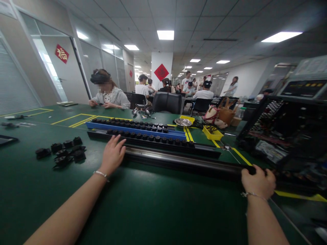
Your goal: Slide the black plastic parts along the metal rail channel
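Note:
A long black metal channel (176, 161) with a shiny inner face lies across the table before me. My right hand (259, 182) is closed around its right end, fingers curled over the edge. At the other end, my left hand (113, 154) has its fingers stretched out, against or just beside the channel's tip; the exact contact is hidden. Just behind runs a black strip (206, 149) carrying a row of small black socket modules (151, 137). Beyond that stands a blue rail (135, 129) with more black modules along it.
Loose black modules (62, 153) lie in a group on the left. A metal bowl (183, 121) and a yellow tray (213, 133) stand at the back. An open black equipment frame (276, 136) rises at right. A co-worker (109, 92) sits across the green table (163, 211).

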{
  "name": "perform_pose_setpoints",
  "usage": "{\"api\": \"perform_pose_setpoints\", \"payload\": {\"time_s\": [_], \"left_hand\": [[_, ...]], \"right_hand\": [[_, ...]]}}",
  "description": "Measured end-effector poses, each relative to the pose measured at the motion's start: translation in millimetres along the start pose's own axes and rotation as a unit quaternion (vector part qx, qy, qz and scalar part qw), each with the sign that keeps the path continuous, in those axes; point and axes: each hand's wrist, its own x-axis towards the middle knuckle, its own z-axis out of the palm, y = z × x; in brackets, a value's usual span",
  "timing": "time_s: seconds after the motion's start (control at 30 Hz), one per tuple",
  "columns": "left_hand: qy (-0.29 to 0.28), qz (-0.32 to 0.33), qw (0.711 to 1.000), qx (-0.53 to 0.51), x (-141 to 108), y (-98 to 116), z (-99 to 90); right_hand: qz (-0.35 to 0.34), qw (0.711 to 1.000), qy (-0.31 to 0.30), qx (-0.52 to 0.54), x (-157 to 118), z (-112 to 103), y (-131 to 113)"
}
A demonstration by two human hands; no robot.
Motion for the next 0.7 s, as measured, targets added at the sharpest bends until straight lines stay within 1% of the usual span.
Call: {"api": "perform_pose_setpoints", "payload": {"time_s": [0.07, 0.13, 0.2, 0.3, 0.4, 0.53, 0.7], "left_hand": [[-0.051, 0.049, 0.997, -0.018, -2, 24, 6.4], [-0.09, 0.073, 0.993, -0.033, -5, 42, 11.5], [-0.125, 0.093, 0.987, -0.036, -8, 53, 14.7], [-0.155, 0.104, 0.982, -0.027, -11, 59, 15.6], [-0.163, 0.092, 0.982, -0.019, -11, 62, 12.9], [-0.158, 0.067, 0.985, -0.004, -11, 75, 8.8], [-0.127, -0.004, 0.992, 0.015, -9, 97, 10.9]], "right_hand": [[0.003, 1.0, 0.008, 0.007, 0, 0, 0], [0.006, 1.0, 0.017, 0.013, 0, 0, 1], [0.007, 0.999, 0.027, 0.02, 1, 1, 2], [-0.002, 0.998, 0.053, 0.026, 2, 6, 5], [-0.015, 0.997, 0.075, 0.031, 2, 9, 5], [-0.02, 0.996, 0.082, 0.035, -3, 6, -1], [-0.014, 0.997, 0.066, 0.023, -8, -2, -7]]}}
